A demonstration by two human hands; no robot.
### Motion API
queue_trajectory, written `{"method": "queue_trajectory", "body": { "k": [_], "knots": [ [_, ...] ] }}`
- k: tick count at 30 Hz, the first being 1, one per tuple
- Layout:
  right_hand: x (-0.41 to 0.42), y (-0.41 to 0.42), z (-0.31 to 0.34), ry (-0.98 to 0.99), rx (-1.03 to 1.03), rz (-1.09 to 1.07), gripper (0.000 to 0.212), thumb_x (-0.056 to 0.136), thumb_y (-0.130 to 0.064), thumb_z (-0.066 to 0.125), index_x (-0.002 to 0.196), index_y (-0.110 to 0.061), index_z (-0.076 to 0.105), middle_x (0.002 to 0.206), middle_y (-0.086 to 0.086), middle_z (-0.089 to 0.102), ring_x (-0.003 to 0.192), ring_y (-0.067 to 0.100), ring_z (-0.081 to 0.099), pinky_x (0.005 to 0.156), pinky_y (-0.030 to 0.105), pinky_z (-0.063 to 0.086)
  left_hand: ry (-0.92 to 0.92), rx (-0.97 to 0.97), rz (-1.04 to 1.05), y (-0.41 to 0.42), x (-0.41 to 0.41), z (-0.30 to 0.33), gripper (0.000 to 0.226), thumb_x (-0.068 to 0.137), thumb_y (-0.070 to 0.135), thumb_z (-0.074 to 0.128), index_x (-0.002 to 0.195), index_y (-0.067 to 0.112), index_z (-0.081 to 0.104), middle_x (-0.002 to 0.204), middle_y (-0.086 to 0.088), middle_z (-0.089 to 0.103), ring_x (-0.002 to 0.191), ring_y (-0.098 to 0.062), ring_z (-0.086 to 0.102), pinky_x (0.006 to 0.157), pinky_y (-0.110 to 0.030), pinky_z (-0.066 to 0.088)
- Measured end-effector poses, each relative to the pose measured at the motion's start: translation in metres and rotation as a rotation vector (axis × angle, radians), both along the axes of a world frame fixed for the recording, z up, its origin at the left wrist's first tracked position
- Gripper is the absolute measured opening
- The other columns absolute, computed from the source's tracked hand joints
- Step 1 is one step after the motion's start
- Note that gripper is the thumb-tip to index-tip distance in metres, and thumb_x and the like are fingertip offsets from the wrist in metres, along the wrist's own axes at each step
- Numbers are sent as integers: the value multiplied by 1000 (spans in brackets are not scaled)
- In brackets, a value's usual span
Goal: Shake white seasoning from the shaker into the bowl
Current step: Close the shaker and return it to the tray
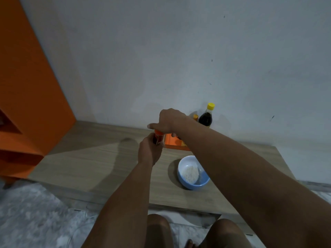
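The left hand grips the shaker; the right hand covers its orange cap, fingers curled on it. The bowl sits near, beside an orange box and a dark bottle half hidden by the right arm.

You held the shaker upright above the table, a dark-bodied little jar with an orange cap, mostly hidden by your fingers. The light blue bowl sat nearer you to its right, upright, with white grains heaped inside.

Bare table lies left of the bowl; orange box and dark bottle crowd behind it
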State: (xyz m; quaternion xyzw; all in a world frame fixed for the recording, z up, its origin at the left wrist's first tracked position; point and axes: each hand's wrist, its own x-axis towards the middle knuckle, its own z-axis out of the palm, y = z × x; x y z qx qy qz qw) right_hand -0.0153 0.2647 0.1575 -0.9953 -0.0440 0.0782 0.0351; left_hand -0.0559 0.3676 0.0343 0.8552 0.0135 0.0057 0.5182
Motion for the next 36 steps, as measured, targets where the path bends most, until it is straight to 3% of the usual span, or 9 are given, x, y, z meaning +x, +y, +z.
{"method": "queue_trajectory", "body": {
  "k": [3, 6, 10, 16, 20, 24, 28, 31, 36],
  "knots": [
    [2, -7, -6, 4, -34, 156, 52, 95, -61, 49, 110, -12, 57, 98, 6, 62, 79, 21, 54, 66, 34, 41, 3, -12, -10, -2, 4, 0, 8, 91, 33, 64, 91, 26, 67, 82, 3, 73, 83, -21, 68, 70, -29, 45],
    [3, -10, -13, -110, -43, 153, 45, 97, -52, 44, 113, -11, 55, 88, 4, 52, 82, 24, 49, 65, 35, 37, -9, -36, -27, -9, 7, 3, 15, 93, 42, 60, 84, 31, 63, 72, 8, 69, 79, -20, 67, 65, -28, 46],
    [9, -10, -16, -135, 58, -71, 30, 94, -38, 48, 85, -10, 54, 76, 2, 49, 74, 22, 50, 52, 30, 30, -56, 19, 0, -23, 12, 4, 14, 93, 35, 63, 93, 22, 67, 86, -3, 74, 85, -27, 69, 81, -42, 58],
    [34, -13, -9, -102, 111, -257, 20, 87, -19, 54, 67, -14, 55, 71, 3, 56, 65, 20, 54, 49, 26, 34, -241, 64, 158, -63, 20, 3, 17, 96, 19, 60, 104, 6, 67, 93, -12, 76, 85, -32, 71, 75, -40, 54],
    [57, -30, -11, -165, 166, -270, 24, 87, -23, 55, 65, -15, 51, 69, 2, 54, 59, 18, 50, 48, 25, 31, -259, -52, 80, -74, 45, 4, 3, 94, 19, 59, 92, 16, 59, 78, 5, 67, 78, -25, 66, 63, -22, 44],
    [79, -51, -28, -226, 189, -273, 37, 95, -43, 51, 70, -15, 48, 69, 0, 47, 59, 16, 44, 50, 27, 29, -179, -72, -45, -71, 86, -4, 23, 92, 39, 58, 96, 18, 66, 81, 5, 69, 82, -26, 68, 67, -30, 45],
    [101, -65, -49, -203, 212, -240, 31, 93, -43, 50, 74, -18, 47, 76, 1, 50, 75, 23, 54, 57, 29, 37, -107, -29, -52, -78, 126, -16, 23, 75, 52, 59, 70, 30, 61, 73, 6, 71, 80, -24, 70, 65, -27, 44],
    [114, -78, -63, -179, 212, -226, 31, 93, -36, 50, 69, -19, 41, 74, 0, 45, 76, 25, 53, 53, 27, 34, -39, 17, -31, -93, 150, -31, 20, 80, 45, 63, 69, 32, 53, 81, -4, 69, 86, -31, 68, 71, -32, 47],
    [125, -94, -92, -209, 95, -168, 23, 94, -30, 48, 76, -17, 46, 72, 1, 45, 61, 19, 46, 55, 29, 35, 62, 69, -94, -106, 175, -62, 16, 92, 37, 60, 96, 22, 66, 120, -20, 71, 111, -41, 65, 92, -45, 55]
  ]
}}
